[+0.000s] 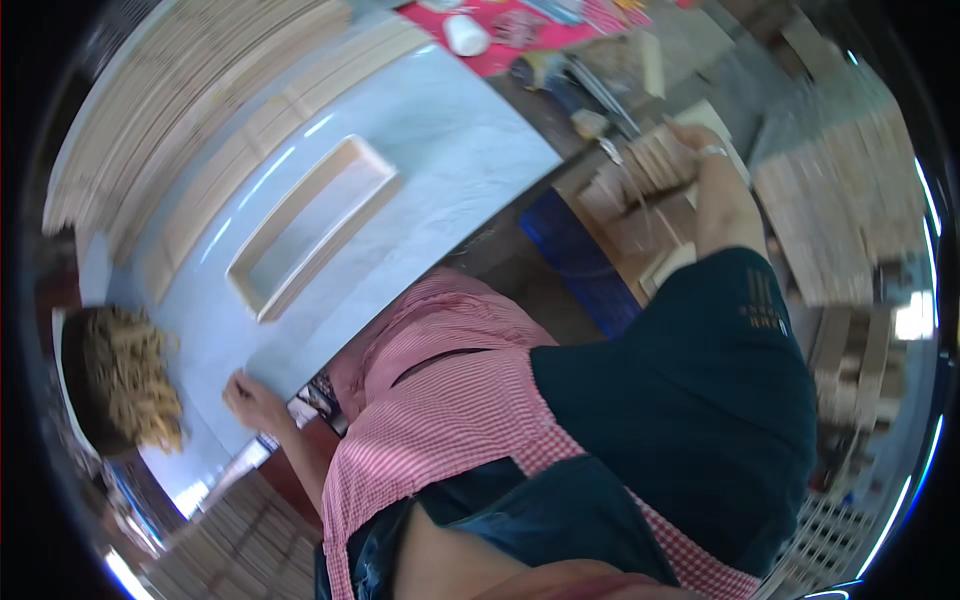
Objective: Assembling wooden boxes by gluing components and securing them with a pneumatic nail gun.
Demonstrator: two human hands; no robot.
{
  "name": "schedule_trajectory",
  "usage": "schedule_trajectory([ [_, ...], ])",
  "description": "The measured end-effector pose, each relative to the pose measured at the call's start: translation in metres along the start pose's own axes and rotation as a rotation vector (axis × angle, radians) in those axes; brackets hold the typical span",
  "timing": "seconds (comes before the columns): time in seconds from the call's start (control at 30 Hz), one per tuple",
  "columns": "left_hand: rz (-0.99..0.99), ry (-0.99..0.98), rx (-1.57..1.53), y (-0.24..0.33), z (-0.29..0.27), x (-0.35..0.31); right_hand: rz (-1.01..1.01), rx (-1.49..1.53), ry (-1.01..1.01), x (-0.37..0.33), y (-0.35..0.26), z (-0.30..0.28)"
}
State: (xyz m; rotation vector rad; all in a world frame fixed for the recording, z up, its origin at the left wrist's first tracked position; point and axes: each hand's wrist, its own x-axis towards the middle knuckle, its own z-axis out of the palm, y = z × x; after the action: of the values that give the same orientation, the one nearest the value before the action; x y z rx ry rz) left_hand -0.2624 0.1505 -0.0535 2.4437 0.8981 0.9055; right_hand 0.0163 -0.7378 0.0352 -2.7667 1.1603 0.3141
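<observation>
A long, narrow, pale wooden frame (pixel 335 243) lies on the light blue-white tabletop (pixel 450 140); I cannot tell whether it has a bottom. My left hand (pixel 255 403) is at the table's near left edge with its fingers curled in; anything inside them is hidden. Out to the right, my right hand (pixel 695 140) is at the far end of a row of small wooden pieces (pixel 640 168). These stand packed in an open box (pixel 600 240) beside the table. Blur hides how the right fingers close against the pieces.
Long wooden strips (pixel 200 100) are stacked along the table's far left. A dark bowl (pixel 95 380) of tan, curled strips stands at the left edge. A power tool (pixel 550 80) lies beyond the table, near a pink sheet (pixel 490 55). Wooden stacks (pixel 830 190) rise at right.
</observation>
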Motion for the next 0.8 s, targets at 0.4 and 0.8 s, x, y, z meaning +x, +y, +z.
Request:
schedule_trajectory([
  [0.4,-0.071,0.092,-0.162,0.03,-0.028,-0.012,-0.103,0.649,-0.07,-0.055,0.004,-0.023],
  [0.8,-0.146,0.055,-0.329,0.025,-0.032,-0.007,-1.163,0.525,0.333,-0.226,-0.247,-0.052],
])
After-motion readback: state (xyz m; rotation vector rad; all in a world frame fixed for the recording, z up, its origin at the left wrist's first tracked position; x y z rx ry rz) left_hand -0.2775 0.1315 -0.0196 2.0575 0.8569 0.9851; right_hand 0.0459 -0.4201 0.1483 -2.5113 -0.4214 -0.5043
